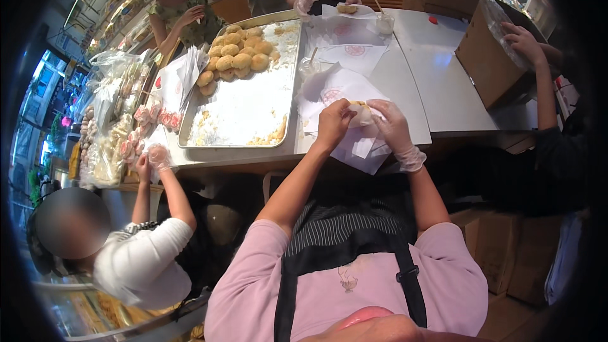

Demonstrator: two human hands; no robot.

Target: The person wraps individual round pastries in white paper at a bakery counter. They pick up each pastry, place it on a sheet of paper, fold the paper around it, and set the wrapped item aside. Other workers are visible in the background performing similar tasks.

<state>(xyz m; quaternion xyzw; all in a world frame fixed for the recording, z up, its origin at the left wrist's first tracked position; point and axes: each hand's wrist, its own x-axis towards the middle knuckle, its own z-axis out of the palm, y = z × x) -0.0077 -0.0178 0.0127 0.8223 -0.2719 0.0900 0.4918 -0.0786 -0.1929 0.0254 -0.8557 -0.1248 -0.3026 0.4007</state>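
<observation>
- Head view: the person's bare left hand (334, 121) and clear-gloved right hand (391, 128) are both closed around a small round golden pastry (359, 111), pinching it between them together with a sheet of thin white wrapping paper (354, 147).
- The pastry sits just right of the large rectangular metal baking tray (286, 136), near that tray's front right corner, above a loose pile of the same white paper.
- The far left part of the tray carries a cluster of round golden buns (235, 57); the rest of it shows only crumbs and white dust.
- Just beyond the tray's right rim stand a small clear plastic cup (310, 66) and, farther back, a second clear cup with a stick (384, 23), with more paper sheets between them.
- Well right of the tray, a brown cardboard box (487, 57) stands on the grey steel table (437, 82), another person's hand (523, 43) resting on it.
- Left of the tray, a co-worker's gloved hand (158, 156) is raised beside bagged pastries (114, 133).
- The table's front edge runs just below both hands; bare tabletop lies between the paper pile and the box.
</observation>
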